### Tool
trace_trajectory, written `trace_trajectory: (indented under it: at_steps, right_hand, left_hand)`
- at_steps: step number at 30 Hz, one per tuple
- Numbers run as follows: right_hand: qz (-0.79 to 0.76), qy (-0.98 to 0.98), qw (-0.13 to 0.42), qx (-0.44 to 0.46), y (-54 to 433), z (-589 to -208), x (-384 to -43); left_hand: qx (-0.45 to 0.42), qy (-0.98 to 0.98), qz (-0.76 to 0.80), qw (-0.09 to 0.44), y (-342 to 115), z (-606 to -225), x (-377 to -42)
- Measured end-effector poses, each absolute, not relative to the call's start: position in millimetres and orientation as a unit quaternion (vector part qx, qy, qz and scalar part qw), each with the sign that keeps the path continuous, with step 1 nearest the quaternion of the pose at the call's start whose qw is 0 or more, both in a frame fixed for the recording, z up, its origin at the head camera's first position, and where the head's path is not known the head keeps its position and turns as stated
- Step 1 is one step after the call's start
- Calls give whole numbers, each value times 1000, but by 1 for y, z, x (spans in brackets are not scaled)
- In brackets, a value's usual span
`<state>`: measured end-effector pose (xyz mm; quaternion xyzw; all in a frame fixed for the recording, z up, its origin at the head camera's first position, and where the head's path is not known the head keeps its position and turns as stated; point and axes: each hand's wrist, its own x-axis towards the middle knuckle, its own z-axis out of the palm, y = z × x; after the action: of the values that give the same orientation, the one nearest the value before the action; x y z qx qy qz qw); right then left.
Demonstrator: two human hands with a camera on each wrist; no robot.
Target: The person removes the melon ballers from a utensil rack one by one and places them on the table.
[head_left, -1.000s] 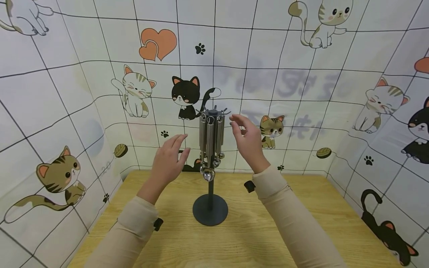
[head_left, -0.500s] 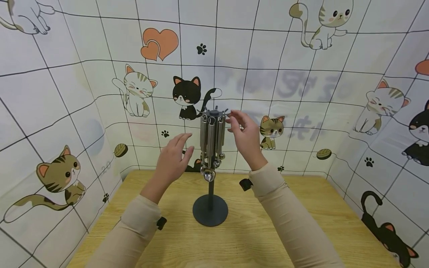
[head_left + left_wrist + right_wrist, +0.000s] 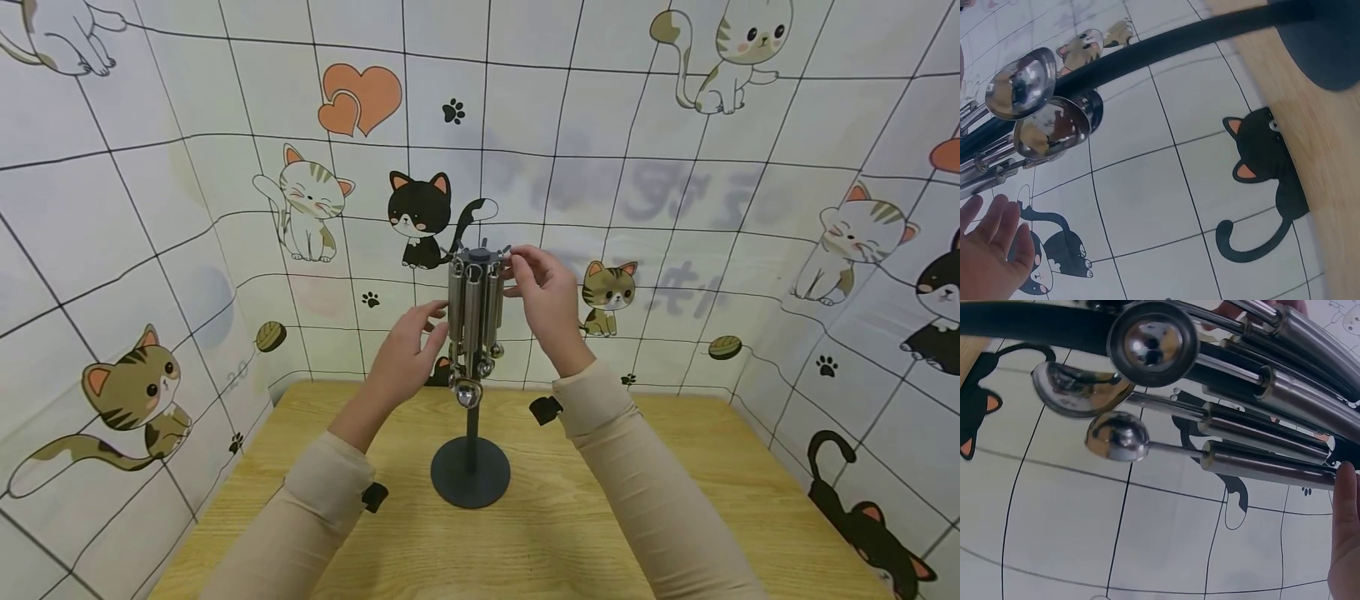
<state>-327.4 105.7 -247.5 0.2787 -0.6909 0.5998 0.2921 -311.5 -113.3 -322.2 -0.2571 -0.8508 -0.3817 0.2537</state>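
Several steel-handled scoops and spoons hang from a dark round-based stand. Their polished bowls point downward. At the left of the hanging handles is my left hand, its fingertips close beside them; the left wrist view shows the fingers apart and nothing held. My right hand is at the upper right of the stand, fingertips at a hook and a handle's top end. In the right wrist view its thumb meets that handle end. The other right fingers are hidden, so a grip cannot be made out.
The stand is on a light wooden table. A white sheet printed with cats and black grid lines surrounds the table at the back and sides.
My left hand has moved right and up to the hanging handles. My right hand has moved slightly left, bringing its fingertips to the top of the stand. The stand has stayed put.
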Motion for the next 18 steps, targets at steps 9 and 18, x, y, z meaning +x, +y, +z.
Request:
trace_trajectory:
  at_steps: [9, 18]
  right_hand:
    - [629, -683, 266, 259, 104, -242, -326]
    - [642, -677, 249, 259, 104, -240, -327]
  left_hand:
    - [-250, -819, -475, 202, -111, -318, -316]
    - [-264, -810, -485, 197, -110, -318, -322]
